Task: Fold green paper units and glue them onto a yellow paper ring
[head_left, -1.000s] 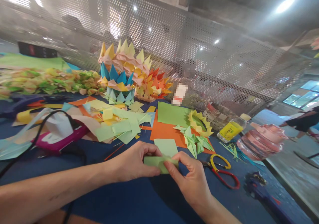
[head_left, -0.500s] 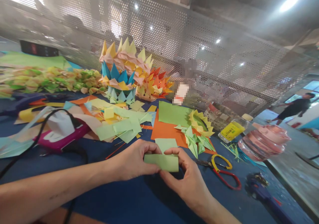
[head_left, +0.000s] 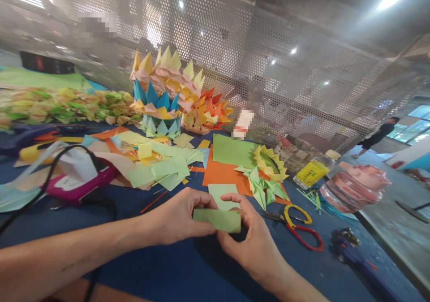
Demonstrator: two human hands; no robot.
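Observation:
A folded strip of light green paper (head_left: pixel 218 219) is pinched between both my hands just above the blue table (head_left: pixel 161 275). My left hand (head_left: pixel 176 217) grips its left end with thumb and fingers closed. My right hand (head_left: pixel 250 239) holds its right end, thumb beneath and forefinger curled over the top. Just beyond the strip lies a loose light green square (head_left: pixel 222 193).
Behind are orange and green sheets (head_left: pixel 225 167), small folded green pieces (head_left: pixel 264 189), a yellow spiky paper ring (head_left: pixel 270 163), a heap of paper scraps (head_left: pixel 157 165) and tall spiky paper pieces (head_left: pixel 168 96). Scissors (head_left: pixel 297 223), a yellow-labelled bottle (head_left: pixel 311 172) and a pink container (head_left: pixel 356 187) lie right. A perforated metal screen (head_left: pixel 285 78) backs the table.
The green paper went from a crumpled fold under my right fingers to a flat strip held at both ends. Both hands stayed in place.

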